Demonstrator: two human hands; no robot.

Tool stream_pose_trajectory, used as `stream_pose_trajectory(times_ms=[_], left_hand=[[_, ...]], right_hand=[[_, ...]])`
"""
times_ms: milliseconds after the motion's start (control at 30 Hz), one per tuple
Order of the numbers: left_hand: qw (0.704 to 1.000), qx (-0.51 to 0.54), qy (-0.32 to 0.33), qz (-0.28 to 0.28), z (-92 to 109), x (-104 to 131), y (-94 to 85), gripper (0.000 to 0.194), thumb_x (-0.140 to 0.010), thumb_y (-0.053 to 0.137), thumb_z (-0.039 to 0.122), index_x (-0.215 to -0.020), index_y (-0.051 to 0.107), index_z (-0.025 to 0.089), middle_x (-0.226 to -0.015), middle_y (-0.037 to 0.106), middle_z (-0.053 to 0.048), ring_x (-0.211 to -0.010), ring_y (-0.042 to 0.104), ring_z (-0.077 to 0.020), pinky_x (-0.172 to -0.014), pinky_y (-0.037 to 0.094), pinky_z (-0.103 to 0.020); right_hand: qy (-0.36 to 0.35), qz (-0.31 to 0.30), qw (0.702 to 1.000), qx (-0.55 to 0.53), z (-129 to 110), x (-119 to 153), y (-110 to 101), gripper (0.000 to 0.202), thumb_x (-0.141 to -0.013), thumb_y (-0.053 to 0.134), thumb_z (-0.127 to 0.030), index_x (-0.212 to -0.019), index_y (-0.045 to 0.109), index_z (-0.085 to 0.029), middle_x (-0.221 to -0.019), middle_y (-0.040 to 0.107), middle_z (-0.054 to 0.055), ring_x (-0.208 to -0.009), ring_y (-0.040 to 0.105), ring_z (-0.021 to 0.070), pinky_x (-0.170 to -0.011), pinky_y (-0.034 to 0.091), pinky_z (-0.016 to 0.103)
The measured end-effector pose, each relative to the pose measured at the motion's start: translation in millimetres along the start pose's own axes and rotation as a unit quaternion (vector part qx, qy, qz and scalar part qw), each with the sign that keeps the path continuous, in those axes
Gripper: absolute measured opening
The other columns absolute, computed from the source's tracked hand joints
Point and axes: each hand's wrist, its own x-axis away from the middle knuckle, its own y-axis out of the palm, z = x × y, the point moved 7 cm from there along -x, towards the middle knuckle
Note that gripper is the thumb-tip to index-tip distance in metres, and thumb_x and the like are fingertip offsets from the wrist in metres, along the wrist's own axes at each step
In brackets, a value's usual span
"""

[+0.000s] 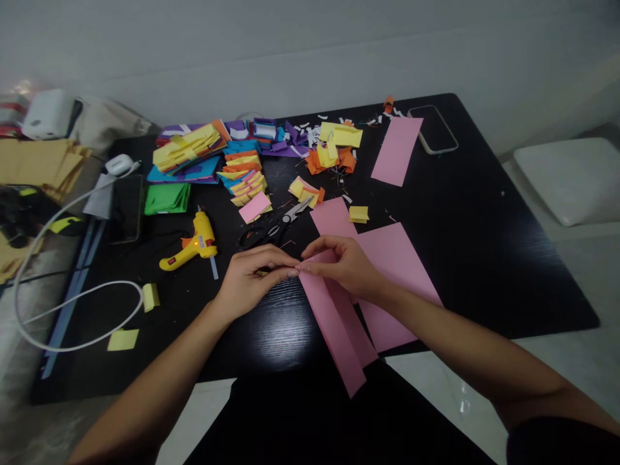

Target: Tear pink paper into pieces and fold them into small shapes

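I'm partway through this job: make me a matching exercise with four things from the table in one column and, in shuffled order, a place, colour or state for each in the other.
Things
1. Glue gun
2. Scissors
3. Folded pink sheet
4. Green paper stack

Descriptions
A. Held at its far end by the left hand and the right hand
B. On the near side of the blue paper
C. Yellow, with an orange trigger
D. Black-handled, lying on the table just beyond the left hand

Right pairs: 1-C, 2-D, 3-A, 4-B
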Motion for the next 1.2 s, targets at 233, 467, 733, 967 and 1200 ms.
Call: stream_pose_trajectory(times_ms=[233, 467, 733, 967, 1200], left_hand=[[1.000, 0.000, -0.001, -0.007, -0.7, 0.2, 0.8, 0.007, -0.089, 0.082, 0.026, -0.095, 0.084, 0.024, -0.087, 0.081, -0.004, -0.077, 0.074, -0.0156, -0.069, 0.058, -0.026], [1.000, -0.001, 0.024, 0.003, 1.1, 1.3, -1.3, 0.014, -0.089, 0.082, 0.022, -0.102, 0.084, 0.024, -0.092, 0.082, -0.005, -0.081, 0.076, -0.0155, -0.072, 0.060, -0.025], [1.000, 0.000, 0.025, 0.000, 2.4, 1.4, -0.3, 0.014, -0.089, 0.081, 0.018, -0.101, 0.085, 0.024, -0.093, 0.083, -0.004, -0.082, 0.077, -0.0154, -0.076, 0.062, -0.025], [1.000, -0.027, 0.003, 0.015, 1.5, 0.8, -4.7, 0.009, -0.093, 0.076, 0.025, -0.096, 0.081, 0.018, -0.084, 0.077, -0.004, -0.070, 0.070, -0.0128, -0.063, 0.054, -0.022], [0.998, -0.039, -0.047, -0.035, -5.8, 4.6, 10.5, 0.022, -0.099, 0.063, 0.026, -0.080, 0.067, 0.016, -0.067, 0.058, 0.002, -0.057, 0.051, -0.0088, -0.052, 0.038, -0.020]], right_hand=[[0.008, 0.002, 1.000, -0.005, 1.9, 0.5, -0.5, 0.025, -0.073, 0.091, -0.038, -0.088, 0.079, -0.023, -0.087, 0.078, 0.000, -0.084, 0.070, 0.0173, -0.088, 0.054, 0.036], [0.013, 0.003, 1.000, -0.026, 3.5, 0.4, -0.3, 0.023, -0.073, 0.091, -0.036, -0.088, 0.080, -0.023, -0.087, 0.078, 0.000, -0.083, 0.070, 0.0167, -0.088, 0.054, 0.035], [0.009, 0.009, 1.000, -0.022, 3.4, 0.5, -1.1, 0.024, -0.072, 0.091, -0.036, -0.087, 0.080, -0.022, -0.087, 0.078, 0.001, -0.084, 0.070, 0.0175, -0.089, 0.054, 0.036], [-0.001, 0.017, 1.000, -0.008, -0.3, 1.2, -0.9, 0.026, -0.071, 0.092, -0.036, -0.087, 0.079, -0.020, -0.086, 0.079, 0.001, -0.085, 0.071, 0.0171, -0.089, 0.053, 0.034], [0.002, 0.016, 1.000, 0.012, 0.2, 1.3, -0.7, 0.025, -0.071, 0.092, -0.034, -0.087, 0.079, -0.020, -0.087, 0.079, 0.001, -0.083, 0.071, 0.0165, -0.083, 0.055, 0.031]])
